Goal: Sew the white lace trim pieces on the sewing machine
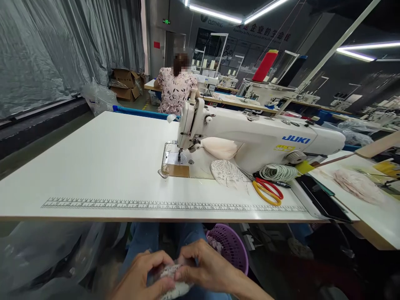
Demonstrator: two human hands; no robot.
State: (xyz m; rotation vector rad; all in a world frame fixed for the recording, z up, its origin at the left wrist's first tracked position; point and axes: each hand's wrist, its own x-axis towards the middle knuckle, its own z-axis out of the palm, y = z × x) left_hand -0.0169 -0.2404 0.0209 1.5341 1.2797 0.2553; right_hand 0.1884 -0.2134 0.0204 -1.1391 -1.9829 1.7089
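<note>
Above my lap, my left hand [140, 276] and my right hand [208, 266] pinch a small piece of off-white lace fabric [171, 273] between thumbs and fingers. The hands face each other just below the table's front edge. The lace is bunched and slightly blurred, and the fingers hide part of it. Beyond the table edge stands a white JUKI sewing machine [259, 127], its presser foot [179, 156] over the needle plate with no fabric under it.
Under the machine arm lie a padded cream piece [220, 147] and a lace piece [228, 171]. Scissors [265, 192] and coiled cord [277, 172] are to their right. A purple basket [241, 246] stands below the white table [93, 166]. A person [175, 89] sits ahead.
</note>
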